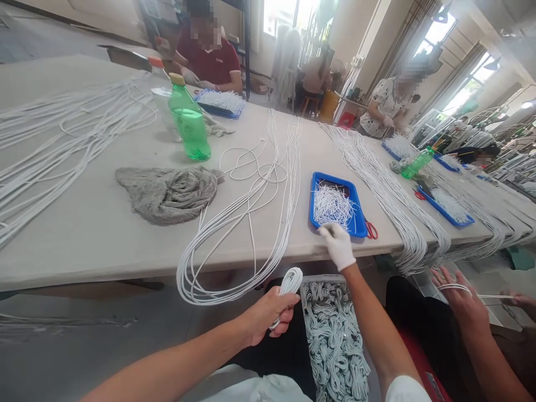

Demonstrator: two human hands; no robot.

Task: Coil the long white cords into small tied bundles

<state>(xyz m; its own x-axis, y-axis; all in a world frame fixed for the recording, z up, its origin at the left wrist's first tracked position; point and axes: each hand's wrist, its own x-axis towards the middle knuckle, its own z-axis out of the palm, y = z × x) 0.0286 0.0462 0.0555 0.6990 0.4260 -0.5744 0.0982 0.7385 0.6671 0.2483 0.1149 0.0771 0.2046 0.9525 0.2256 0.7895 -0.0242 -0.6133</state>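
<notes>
My left hand point(274, 315), bare, is closed round a folded bundle of white cord point(292, 279) just off the table's near edge. The bundle's looped end sticks up above my thumb. In a white glove, my right hand point(338, 244) is at the near edge of a blue tray point(313, 201). Its fingers are bent together; whether anything is between them is too small to make out. A heap of short white ties point(333, 206) fills much of the tray. Below my hands, a grey bin point(324, 278) holds many bundled cords point(335, 340).
Long white cords point(234, 237) lie across the table point(100, 245), some drooping over its edge. Nearby are a grey cloth point(170, 192), a green bottle point(189, 123) and red scissors point(371, 229). At right, a co-worker's hand point(463, 298) has cord looped round it. Other people sit across the table.
</notes>
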